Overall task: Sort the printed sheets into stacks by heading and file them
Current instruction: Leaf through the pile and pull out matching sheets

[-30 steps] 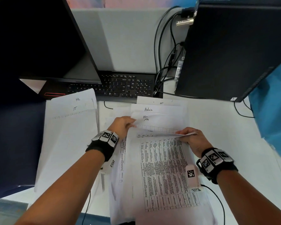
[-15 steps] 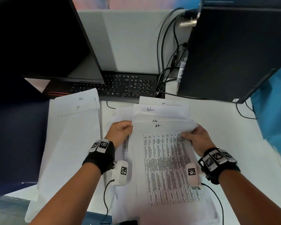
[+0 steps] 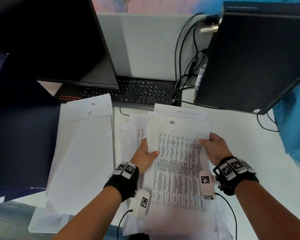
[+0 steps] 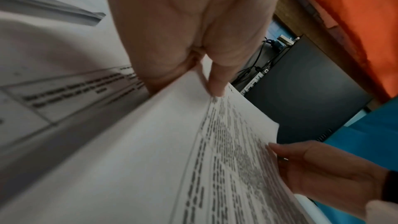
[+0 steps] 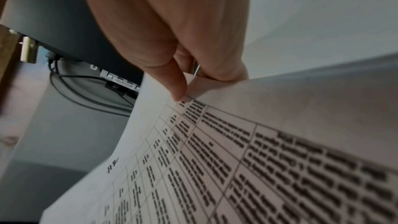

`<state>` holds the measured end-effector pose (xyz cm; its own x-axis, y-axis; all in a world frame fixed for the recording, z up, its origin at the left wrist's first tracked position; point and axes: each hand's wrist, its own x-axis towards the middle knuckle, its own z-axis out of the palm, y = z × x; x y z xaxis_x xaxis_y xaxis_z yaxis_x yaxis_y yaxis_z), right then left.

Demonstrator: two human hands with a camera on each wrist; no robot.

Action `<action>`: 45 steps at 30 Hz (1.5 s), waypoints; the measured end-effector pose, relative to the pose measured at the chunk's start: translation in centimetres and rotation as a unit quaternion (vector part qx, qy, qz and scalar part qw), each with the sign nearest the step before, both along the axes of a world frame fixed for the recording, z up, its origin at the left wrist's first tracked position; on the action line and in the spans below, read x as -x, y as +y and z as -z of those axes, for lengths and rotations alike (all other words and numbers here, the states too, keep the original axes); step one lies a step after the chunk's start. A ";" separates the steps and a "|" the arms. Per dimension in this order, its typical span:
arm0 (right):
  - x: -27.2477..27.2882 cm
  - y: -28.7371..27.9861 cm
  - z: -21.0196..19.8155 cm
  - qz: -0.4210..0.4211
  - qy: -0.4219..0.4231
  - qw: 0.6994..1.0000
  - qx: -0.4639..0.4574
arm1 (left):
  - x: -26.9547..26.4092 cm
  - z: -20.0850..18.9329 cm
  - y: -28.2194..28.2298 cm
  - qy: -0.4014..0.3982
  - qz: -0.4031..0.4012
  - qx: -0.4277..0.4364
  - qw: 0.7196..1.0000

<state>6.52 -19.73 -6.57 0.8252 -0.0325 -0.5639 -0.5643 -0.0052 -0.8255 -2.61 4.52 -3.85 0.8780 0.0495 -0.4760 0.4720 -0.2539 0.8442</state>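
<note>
A printed sheet (image 3: 177,163) with a dense table and a handwritten "HR" heading is raised off the pile in front of me. My left hand (image 3: 146,152) pinches its left edge, thumb on top. On the right edge my right hand (image 3: 210,144) pinches it too. The wrist views show the same sheet (image 4: 204,159) (image 5: 237,168) with the left hand (image 4: 206,77) and the right hand (image 5: 185,83) each clamped on a margin. Under it lies a loose pile of printed sheets (image 3: 132,135). A separate stack of sheets (image 3: 83,153) headed "HR" and "IT" sits to the left.
A black keyboard (image 3: 142,92) lies behind the papers, half under a dark monitor (image 3: 47,40). A black computer tower (image 3: 255,58) with several cables (image 3: 185,66) stands at the right. A dark blue folder (image 3: 19,144) borders the left stack.
Both hands have lifted the top tabled sheet and drawn it toward me. The left hand moved from the pile's far part to the sheet's left edge; the sheet now covers the "Admin" sheet behind.
</note>
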 end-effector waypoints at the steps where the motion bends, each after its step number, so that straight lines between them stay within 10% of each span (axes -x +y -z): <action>1: 0.0 0.2 -0.2 -0.005 -0.006 1.000 0.008 | 0.1 0.1 -0.1 -0.012 -0.015 0.000 1.000; 8: 1.2 1.0 -2.4 -0.133 -0.031 0.985 0.107 | -0.1 -0.9 1.4 -0.014 -0.106 0.095 0.990; 14: 1.3 2.5 -4.2 -0.117 0.020 0.992 -0.042 | -0.1 -1.1 2.3 -0.018 -0.176 0.068 0.982; 19: 2.4 4.5 -3.8 -0.272 0.017 0.958 0.089 | 0.5 -1.2 3.3 -0.063 -0.265 0.018 0.962; 30: 1.9 10.0 -4.1 -0.272 -0.005 0.942 0.198 | 2.7 0.9 6.6 -0.028 -0.222 -0.203 0.953; 36: 1.5 11.4 -4.0 -0.254 0.022 0.932 0.259 | 1.6 1.2 10.8 0.116 -0.129 -0.476 0.862; 45: 1.9 11.7 -4.6 -0.237 0.040 0.933 0.269 | 0.2 0.6 12.2 0.122 -0.118 -0.441 0.881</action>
